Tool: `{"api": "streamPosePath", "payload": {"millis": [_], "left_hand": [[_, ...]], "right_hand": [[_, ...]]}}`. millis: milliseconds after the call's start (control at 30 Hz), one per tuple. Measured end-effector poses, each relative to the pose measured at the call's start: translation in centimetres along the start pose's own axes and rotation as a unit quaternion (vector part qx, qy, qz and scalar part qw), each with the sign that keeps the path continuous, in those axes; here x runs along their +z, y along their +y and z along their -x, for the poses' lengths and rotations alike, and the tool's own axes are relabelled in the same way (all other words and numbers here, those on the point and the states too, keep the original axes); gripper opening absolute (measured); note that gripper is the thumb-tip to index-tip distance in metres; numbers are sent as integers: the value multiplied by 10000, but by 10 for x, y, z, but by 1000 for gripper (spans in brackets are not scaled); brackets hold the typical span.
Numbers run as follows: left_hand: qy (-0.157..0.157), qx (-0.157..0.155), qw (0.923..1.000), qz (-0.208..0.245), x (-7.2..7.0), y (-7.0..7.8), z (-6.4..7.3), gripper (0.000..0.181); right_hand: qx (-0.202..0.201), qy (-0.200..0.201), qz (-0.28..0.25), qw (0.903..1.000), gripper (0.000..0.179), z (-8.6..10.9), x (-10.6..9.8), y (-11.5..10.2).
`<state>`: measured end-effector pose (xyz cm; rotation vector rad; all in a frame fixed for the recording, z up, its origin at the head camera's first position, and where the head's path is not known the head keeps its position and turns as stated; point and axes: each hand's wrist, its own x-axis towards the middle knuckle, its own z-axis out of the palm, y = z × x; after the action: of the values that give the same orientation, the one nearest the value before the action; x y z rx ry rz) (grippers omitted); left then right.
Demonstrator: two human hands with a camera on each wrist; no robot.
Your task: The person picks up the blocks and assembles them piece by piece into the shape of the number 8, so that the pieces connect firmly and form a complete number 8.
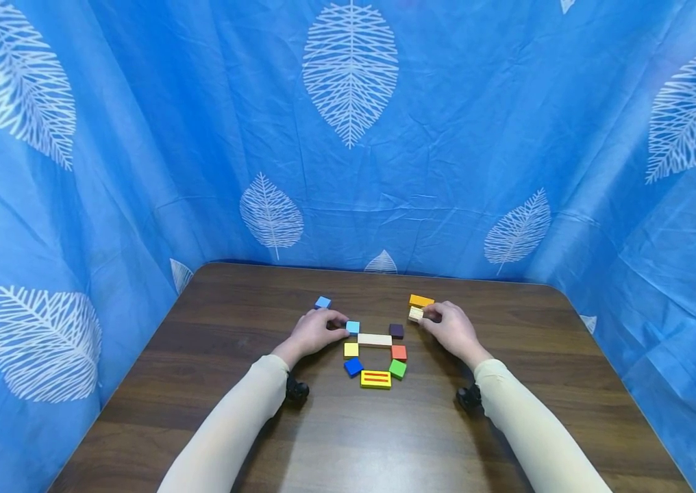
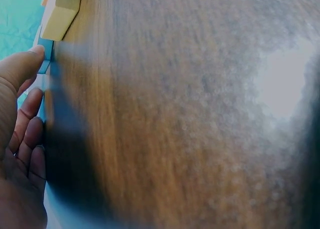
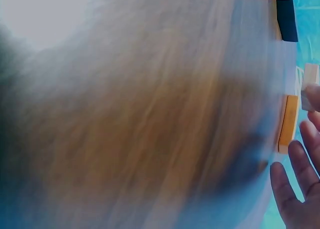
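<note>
My left hand pinches a light blue block at the upper left corner of a ring of blocks. In the left wrist view the thumb and index fingertip meet at that blue block. My right hand pinches a small cream block between thumb and index finger. The right wrist view shows this cream block raised off the table, its other fingers spread loosely. A long cream block lies beside the light blue block, and a black block sits near its right end.
Below lie yellow, red, dark blue and green blocks, with a red-striped yellow block. Another blue block is behind the left hand; an orange block is behind the right. A blue curtain hangs behind the wooden table.
</note>
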<state>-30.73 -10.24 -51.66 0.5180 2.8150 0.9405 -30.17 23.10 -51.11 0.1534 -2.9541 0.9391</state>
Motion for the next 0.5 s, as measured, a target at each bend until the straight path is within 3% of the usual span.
{"api": "streamPosePath", "payload": {"millis": [500], "left_hand": [[70, 35, 10000, -49, 1, 0, 0, 31]], "right_hand": [[-514, -458, 347, 9970, 30, -20, 10, -15]]}}
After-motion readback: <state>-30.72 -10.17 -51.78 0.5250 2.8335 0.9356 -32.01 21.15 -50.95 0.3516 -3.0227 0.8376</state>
